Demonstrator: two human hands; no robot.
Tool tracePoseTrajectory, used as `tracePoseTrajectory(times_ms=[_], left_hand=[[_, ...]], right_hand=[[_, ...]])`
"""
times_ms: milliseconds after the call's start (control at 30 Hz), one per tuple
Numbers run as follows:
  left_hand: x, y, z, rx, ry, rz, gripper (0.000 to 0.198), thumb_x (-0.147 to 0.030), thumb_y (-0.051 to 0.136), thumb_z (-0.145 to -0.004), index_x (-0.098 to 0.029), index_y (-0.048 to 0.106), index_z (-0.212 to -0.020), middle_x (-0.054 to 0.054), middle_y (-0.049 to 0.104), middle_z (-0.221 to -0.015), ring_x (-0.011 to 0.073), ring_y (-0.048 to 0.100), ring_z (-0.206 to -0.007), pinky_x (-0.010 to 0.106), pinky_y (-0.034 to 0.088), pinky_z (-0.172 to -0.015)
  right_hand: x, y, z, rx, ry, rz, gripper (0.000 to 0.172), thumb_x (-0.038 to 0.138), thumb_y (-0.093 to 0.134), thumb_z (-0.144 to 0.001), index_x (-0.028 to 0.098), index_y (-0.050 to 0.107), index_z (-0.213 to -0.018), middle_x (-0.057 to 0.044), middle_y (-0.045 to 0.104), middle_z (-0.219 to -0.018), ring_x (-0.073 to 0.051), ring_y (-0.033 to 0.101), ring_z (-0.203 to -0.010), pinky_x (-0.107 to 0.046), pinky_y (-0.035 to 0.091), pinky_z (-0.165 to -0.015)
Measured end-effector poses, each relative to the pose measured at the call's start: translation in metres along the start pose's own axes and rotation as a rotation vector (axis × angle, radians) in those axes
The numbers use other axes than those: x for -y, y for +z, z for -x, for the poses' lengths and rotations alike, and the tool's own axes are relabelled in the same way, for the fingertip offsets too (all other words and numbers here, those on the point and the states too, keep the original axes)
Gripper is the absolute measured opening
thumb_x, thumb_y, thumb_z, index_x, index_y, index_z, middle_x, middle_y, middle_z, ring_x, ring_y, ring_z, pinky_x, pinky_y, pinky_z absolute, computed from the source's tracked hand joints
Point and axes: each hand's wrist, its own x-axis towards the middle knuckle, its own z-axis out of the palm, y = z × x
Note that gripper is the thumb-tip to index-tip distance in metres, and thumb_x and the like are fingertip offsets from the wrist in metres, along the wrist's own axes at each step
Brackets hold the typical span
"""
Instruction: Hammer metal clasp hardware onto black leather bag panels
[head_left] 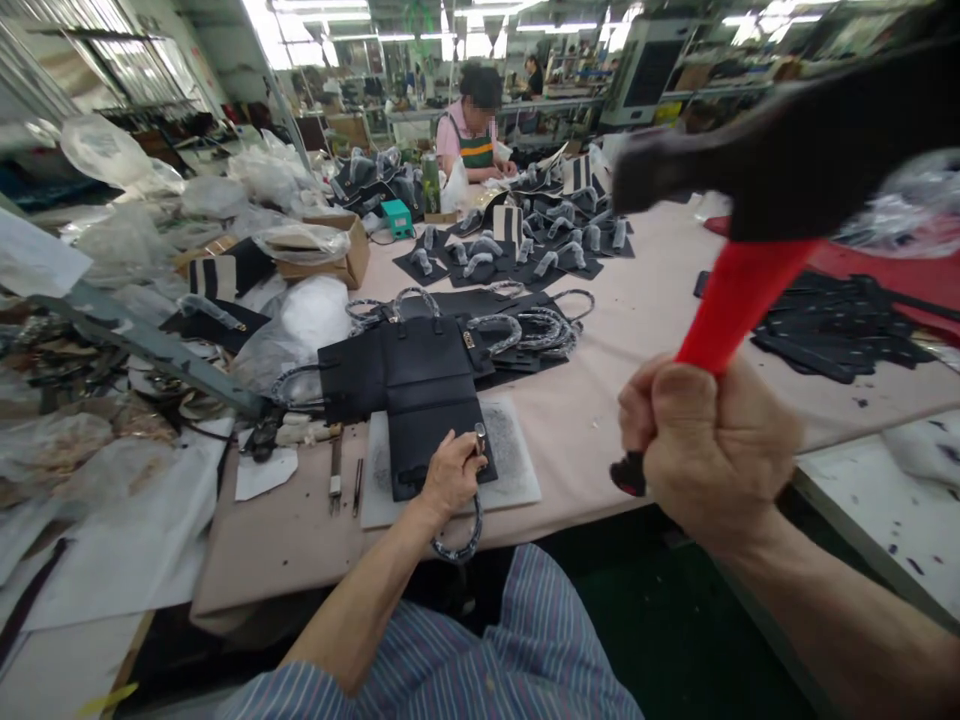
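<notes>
My right hand (712, 450) is wrapped round the red handle of a hammer (739, 290), raised close to the camera at the right, its dark head slightly blurred. Lower down, my left hand (454, 472) pinches a short metal punch (480, 434) upright on a black leather piece (431, 435). That leather lies over a white board (514, 460) near the table's front edge. A wrapped cord handle (469, 540) hangs below my left hand, past the edge.
Two slim tools (335, 475) lie left of the board. Behind are black panels with wrapped handles (536, 335), a cardboard box (356, 255) and a teal device (397, 218). A person (472, 130) sits across the table. A metal post (172, 350) crosses the left side.
</notes>
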Motion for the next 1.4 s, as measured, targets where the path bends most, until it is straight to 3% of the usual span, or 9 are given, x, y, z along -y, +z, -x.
tracePoseTrajectory(times_ms=[167,267,433,567,700,800,933,1100,1400], left_hand=[[-0.001,0.0,-0.001,0.024,-0.002,-0.032,0.015,-0.012,0.054,-0.089,-0.023,0.065,-0.089,0.0,0.073,-0.091,0.0179,0.069,-0.09,0.052,0.036,-0.12],[-0.002,0.0,0.0,0.011,-0.006,-0.031,0.016,-0.012,0.054,-0.089,-0.023,0.066,-0.093,0.001,0.074,-0.096,0.0184,0.069,-0.094,0.053,0.034,-0.121],[-0.003,-0.001,0.001,0.013,-0.003,-0.012,0.014,-0.013,0.056,-0.088,-0.023,0.065,-0.092,0.001,0.074,-0.101,0.0191,0.07,-0.098,0.054,0.035,-0.12],[-0.005,-0.002,0.001,0.005,0.004,-0.034,0.012,-0.014,0.056,-0.089,-0.023,0.064,-0.093,0.002,0.073,-0.1,0.0193,0.069,-0.098,0.052,0.036,-0.12],[-0.01,-0.004,0.0,0.0,0.014,-0.039,0.012,-0.015,0.055,-0.09,-0.022,0.063,-0.094,0.004,0.072,-0.098,0.0202,0.068,-0.098,0.05,0.04,-0.117],[-0.014,-0.005,0.0,0.007,-0.003,-0.025,0.012,-0.016,0.053,-0.091,-0.022,0.063,-0.095,0.005,0.071,-0.098,0.0218,0.067,-0.1,0.048,0.045,-0.112],[-0.016,-0.004,0.001,0.003,-0.098,0.051,0.015,-0.015,0.054,-0.09,-0.022,0.065,-0.096,0.005,0.072,-0.1,0.022,0.068,-0.102,0.043,0.051,-0.104],[-0.014,-0.011,-0.008,-0.139,-0.304,0.277,0.019,-0.028,0.053,-0.094,-0.019,0.07,-0.101,0.006,0.076,-0.101,0.019,0.07,-0.09,0.033,0.056,-0.086],[0.018,-0.082,0.014,-0.351,-0.38,0.313,0.026,-0.038,0.064,-0.091,-0.018,0.073,-0.105,0.008,0.077,-0.104,0.0203,0.072,-0.095,0.033,0.056,-0.089]], right_hand=[[-0.034,0.007,0.019,0.682,-0.039,0.393,0.038,0.047,0.043,-0.103,0.022,0.048,-0.075,0.001,0.049,-0.055,-0.013,0.039,-0.044,-0.031,0.019,-0.05],[-0.07,0.009,0.025,0.796,0.167,0.419,0.03,0.04,0.044,-0.104,0.021,0.051,-0.081,-0.001,0.057,-0.064,-0.015,0.049,-0.053,-0.029,0.026,-0.054],[-0.143,0.035,0.05,0.76,0.566,0.424,0.038,0.035,0.032,-0.106,0.019,0.055,-0.08,-0.004,0.061,-0.07,-0.017,0.057,-0.059,-0.027,0.039,-0.058],[-0.176,0.061,0.071,0.664,0.531,0.537,0.025,0.03,0.045,-0.101,0.012,0.062,-0.104,-0.018,0.067,-0.102,-0.029,0.064,-0.09,-0.038,0.048,-0.078],[-0.158,0.094,0.082,0.426,0.086,0.339,0.035,0.022,0.051,-0.095,0.014,0.056,-0.129,-0.02,0.056,-0.136,-0.035,0.051,-0.126,-0.051,0.042,-0.105],[-0.129,0.128,0.09,0.432,-0.111,0.083,0.036,0.02,0.052,-0.096,0.018,0.056,-0.131,-0.015,0.056,-0.137,-0.03,0.05,-0.128,-0.05,0.043,-0.109],[-0.108,0.157,0.101,0.486,-0.11,0.074,0.039,0.017,0.058,-0.093,0.021,0.059,-0.132,-0.012,0.058,-0.131,-0.03,0.051,-0.121,-0.052,0.044,-0.105],[-0.111,0.158,0.103,0.488,-0.081,0.084,0.036,0.018,0.064,-0.091,0.02,0.064,-0.127,-0.013,0.057,-0.13,-0.031,0.05,-0.119,-0.052,0.045,-0.103],[-0.113,0.157,0.104,0.459,-0.09,0.035,0.033,0.022,0.061,-0.094,0.022,0.064,-0.127,-0.012,0.059,-0.13,-0.032,0.051,-0.121,-0.058,0.042,-0.107]])
